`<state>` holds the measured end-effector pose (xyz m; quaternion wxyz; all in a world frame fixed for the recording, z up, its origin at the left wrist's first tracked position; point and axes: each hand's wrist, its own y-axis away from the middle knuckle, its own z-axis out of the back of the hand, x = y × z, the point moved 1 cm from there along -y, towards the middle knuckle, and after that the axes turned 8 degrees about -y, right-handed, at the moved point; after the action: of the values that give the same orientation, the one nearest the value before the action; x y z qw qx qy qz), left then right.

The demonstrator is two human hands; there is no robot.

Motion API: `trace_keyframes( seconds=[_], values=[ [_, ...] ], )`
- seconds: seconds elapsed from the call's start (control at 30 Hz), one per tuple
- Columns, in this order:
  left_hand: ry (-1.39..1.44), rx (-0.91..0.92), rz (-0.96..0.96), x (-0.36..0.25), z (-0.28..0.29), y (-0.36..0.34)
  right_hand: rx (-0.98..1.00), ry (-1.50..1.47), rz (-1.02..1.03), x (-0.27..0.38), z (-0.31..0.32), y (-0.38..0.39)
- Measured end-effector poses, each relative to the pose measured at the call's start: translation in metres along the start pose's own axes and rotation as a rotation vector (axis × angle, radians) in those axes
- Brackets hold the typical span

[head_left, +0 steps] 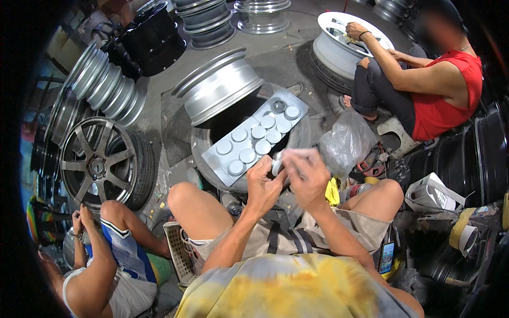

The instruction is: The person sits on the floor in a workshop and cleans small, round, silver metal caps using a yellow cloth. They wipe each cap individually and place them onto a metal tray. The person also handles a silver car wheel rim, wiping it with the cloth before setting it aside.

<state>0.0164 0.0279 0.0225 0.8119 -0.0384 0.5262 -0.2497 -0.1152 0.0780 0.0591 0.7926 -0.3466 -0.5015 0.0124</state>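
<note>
Wheel workshop with a grey floor [281, 58], stacked metal rims [207, 26] toward the far side and a dark spoked wheel [96, 167] to the left. At centre, a black tyre [301, 135] lying flat, with a silver rim [225, 90] tilted at its far left side and a grey board [294, 99] laid slantwise across its opening. On the board, eleven round caps [247, 155] in loose rows: ten pale on top, one at the far right end dark inside its ring.

Just off the board's near right edge, a single pale cap [277, 164] between the two hands. Left hand [262, 183]: thumb and fingers pinching this cap. Right hand [307, 175]: close in from the right, fingers curled but blurred; impossible to tell whether gripping the cap or merely brushing it.

Progress, judged from the present layout: work on the held cap apparently under way and not yet complete; the other eleven set down on the board. By colour, ten seemingly alike, the dark one perhaps at a different stage; finished and unfinished pieces not otherwise distinguishable, hence no sure count of those left.

To the right, a crumpled plastic bag [347, 140]; nearer, a yellow cloth [332, 192]. At far right, a co-worker in a red top [445, 95], seated beside a white rim [331, 47].
</note>
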Motion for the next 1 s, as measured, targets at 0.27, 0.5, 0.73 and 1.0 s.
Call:
trace_keyframes(
  seconds=[0.27,0.5,0.73,1.0],
  values=[
    [0.131,0.025,0.126,0.01,0.0,0.0,0.058,0.087,0.133,-0.001,0.004,-0.001],
    [0.155,0.014,0.085,-0.002,0.001,-0.01,-0.068,-0.453,-0.525,-0.037,0.001,0.028],
    [-0.115,0.024,-0.027,-0.005,0.004,-0.007,0.187,0.058,0.226,-0.009,0.012,-0.007],
    [-0.163,0.016,-0.064,-0.013,0.007,-0.006,0.133,-0.323,-0.483,-0.026,0.019,0.001]
  ],
)
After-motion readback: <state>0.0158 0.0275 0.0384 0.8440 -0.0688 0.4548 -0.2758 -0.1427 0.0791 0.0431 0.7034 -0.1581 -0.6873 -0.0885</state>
